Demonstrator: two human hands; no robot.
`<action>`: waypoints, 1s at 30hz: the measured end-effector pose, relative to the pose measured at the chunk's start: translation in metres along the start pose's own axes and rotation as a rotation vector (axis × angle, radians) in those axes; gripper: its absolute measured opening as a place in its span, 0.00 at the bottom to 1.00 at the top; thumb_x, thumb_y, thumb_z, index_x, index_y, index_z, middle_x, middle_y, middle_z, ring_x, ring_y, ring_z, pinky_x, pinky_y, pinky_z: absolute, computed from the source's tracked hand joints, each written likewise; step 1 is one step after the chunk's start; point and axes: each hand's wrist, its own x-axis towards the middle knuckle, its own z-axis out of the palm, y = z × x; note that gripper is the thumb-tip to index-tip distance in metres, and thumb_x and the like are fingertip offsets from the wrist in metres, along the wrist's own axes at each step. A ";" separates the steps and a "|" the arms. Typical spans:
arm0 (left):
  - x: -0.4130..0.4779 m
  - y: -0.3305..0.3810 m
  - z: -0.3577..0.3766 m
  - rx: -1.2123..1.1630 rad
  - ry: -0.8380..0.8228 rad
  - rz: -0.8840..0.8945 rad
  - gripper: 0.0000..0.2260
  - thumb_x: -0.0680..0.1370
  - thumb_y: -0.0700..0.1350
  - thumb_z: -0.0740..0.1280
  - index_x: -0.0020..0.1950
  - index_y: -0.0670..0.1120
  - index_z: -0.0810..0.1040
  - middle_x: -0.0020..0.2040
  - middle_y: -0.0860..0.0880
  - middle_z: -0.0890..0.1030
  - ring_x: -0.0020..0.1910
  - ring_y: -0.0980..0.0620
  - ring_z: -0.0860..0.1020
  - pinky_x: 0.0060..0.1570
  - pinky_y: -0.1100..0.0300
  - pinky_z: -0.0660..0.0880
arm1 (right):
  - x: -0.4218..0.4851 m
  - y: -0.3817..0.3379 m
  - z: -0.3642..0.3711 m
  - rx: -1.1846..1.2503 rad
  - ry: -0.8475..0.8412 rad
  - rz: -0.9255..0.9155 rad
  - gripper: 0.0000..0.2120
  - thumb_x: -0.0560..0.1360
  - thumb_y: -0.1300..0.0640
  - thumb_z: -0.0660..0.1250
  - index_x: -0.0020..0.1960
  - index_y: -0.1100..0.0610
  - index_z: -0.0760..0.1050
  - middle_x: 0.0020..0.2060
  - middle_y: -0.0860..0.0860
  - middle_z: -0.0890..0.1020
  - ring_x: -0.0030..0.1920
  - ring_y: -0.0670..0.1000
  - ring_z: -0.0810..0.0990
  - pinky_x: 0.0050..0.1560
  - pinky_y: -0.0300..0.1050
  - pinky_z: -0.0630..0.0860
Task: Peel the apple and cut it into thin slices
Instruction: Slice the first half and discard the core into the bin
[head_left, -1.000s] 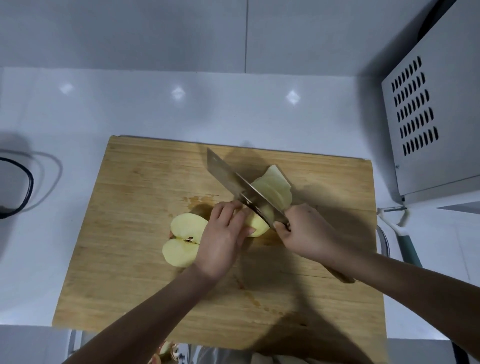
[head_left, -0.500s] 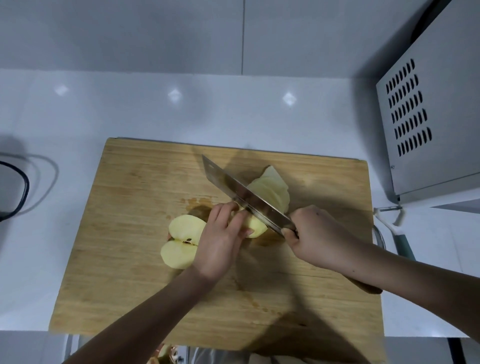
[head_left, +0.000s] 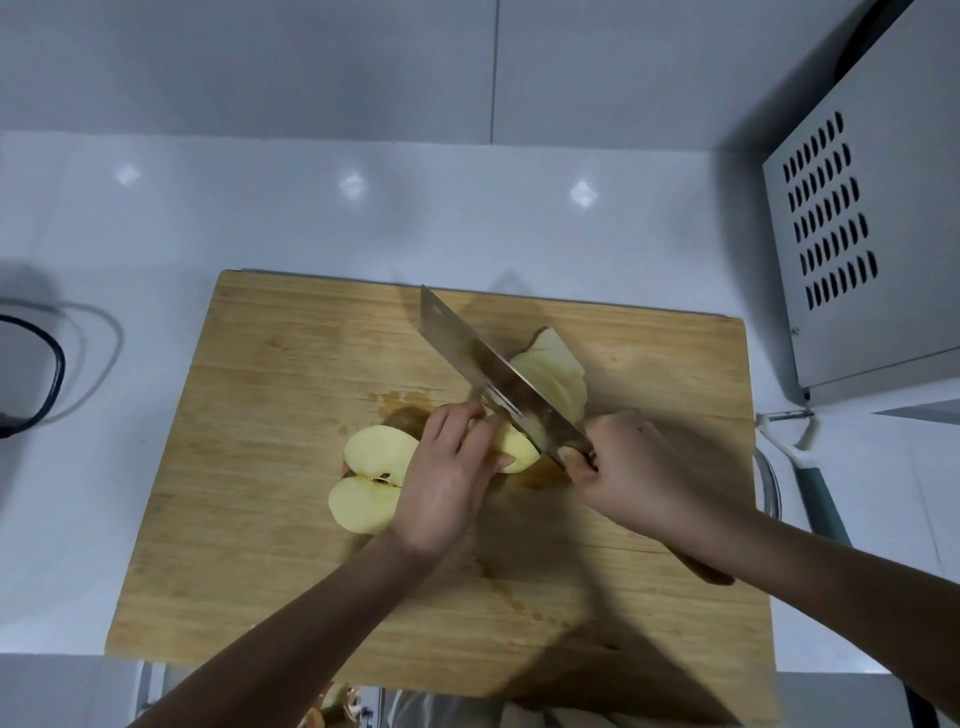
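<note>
On the wooden cutting board (head_left: 270, 561), my left hand (head_left: 449, 478) grips a peeled apple piece (head_left: 514, 449) with curled fingers. A cleaver (head_left: 483, 371) rests its blade against that piece, and my right hand (head_left: 634, 473) grips its handle. Behind the blade lies a fan of thin apple slices (head_left: 556, 371). To the left of my left hand a peeled apple half (head_left: 371, 478) lies cut side up, its core and seeds showing.
A metal appliance with vent slots (head_left: 862, 234) stands at the right. A peeler (head_left: 810, 467) lies beside the board's right edge, over a metal rim. A black cable (head_left: 36, 384) loops on the white counter at the left. Apple peelings show below the board's near edge.
The cleaver's blade has risen and tilted slightly, with its tip farther back. My right hand has shifted a little toward me. My left hand stays on the apple piece.
</note>
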 end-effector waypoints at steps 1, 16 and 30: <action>0.000 0.001 0.000 0.010 -0.004 -0.006 0.15 0.75 0.48 0.63 0.55 0.39 0.75 0.53 0.39 0.78 0.54 0.45 0.70 0.54 0.53 0.72 | -0.006 0.000 -0.004 -0.011 0.003 -0.013 0.13 0.78 0.53 0.59 0.41 0.59 0.75 0.31 0.50 0.76 0.31 0.48 0.75 0.28 0.38 0.67; 0.000 -0.002 0.001 -0.015 0.008 0.014 0.14 0.76 0.48 0.63 0.55 0.40 0.75 0.52 0.38 0.78 0.54 0.43 0.71 0.55 0.53 0.68 | 0.007 -0.014 0.007 -0.109 -0.079 -0.009 0.18 0.78 0.57 0.59 0.30 0.52 0.61 0.28 0.46 0.68 0.27 0.42 0.66 0.25 0.35 0.57; -0.002 -0.002 -0.008 0.020 -0.044 -0.002 0.13 0.71 0.41 0.72 0.54 0.38 0.79 0.51 0.38 0.78 0.54 0.46 0.70 0.48 0.51 0.77 | -0.015 -0.002 -0.004 -0.011 -0.010 0.006 0.13 0.78 0.52 0.58 0.42 0.58 0.76 0.31 0.49 0.75 0.32 0.48 0.76 0.29 0.39 0.68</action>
